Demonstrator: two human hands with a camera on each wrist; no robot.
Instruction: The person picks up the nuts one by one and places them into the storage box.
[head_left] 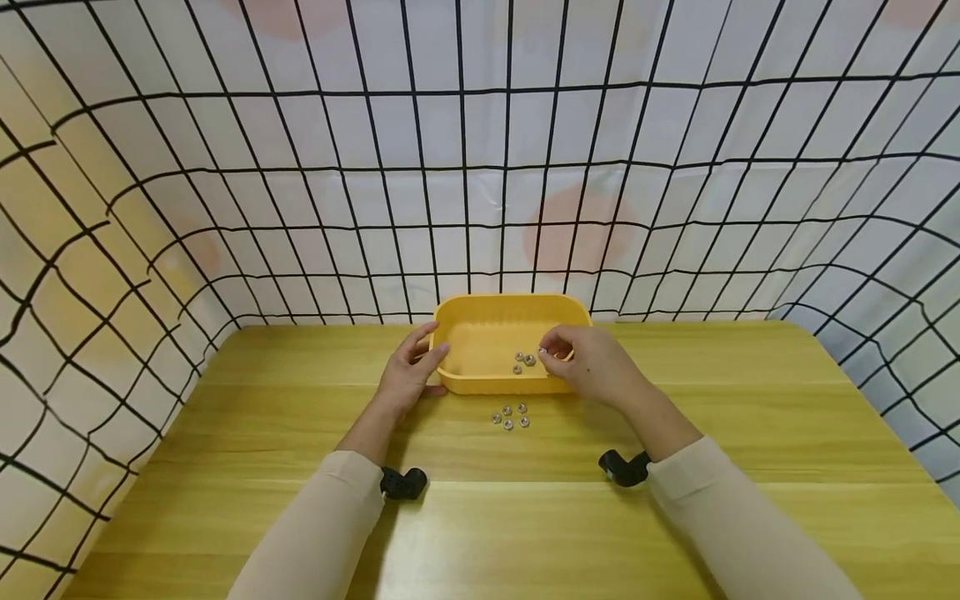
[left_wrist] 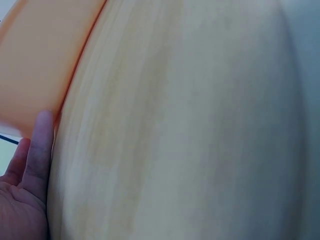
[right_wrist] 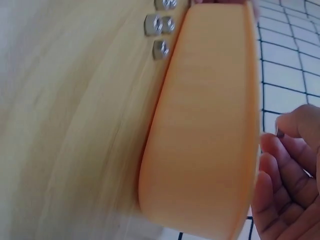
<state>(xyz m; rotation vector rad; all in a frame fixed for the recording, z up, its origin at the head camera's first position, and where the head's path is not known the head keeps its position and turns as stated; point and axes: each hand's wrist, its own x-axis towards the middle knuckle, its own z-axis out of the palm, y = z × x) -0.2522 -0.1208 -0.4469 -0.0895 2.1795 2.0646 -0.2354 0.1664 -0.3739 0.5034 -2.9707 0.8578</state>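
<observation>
Right hand [head_left: 594,360]: we hold one nut [head_left: 542,352] in narrow pinch above yellow tray [head_left: 510,385]. Left hand [head_left: 402,377]: we grip tray's left end, thumb over rim. Three nuts [head_left: 530,360] inside; five nuts [head_left: 508,424] on table [head_left: 750,400]. Step in hand, we judge: loading tray. Next move calls for low, gentle release.

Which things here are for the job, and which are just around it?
For the job:
yellow tray, touched by the left hand
nut pinched by the right hand
three nuts in the tray
five nuts on the table

Just around:
black wire mesh
spotted cloth behind it

Nothing loose seems to be lying about.
</observation>
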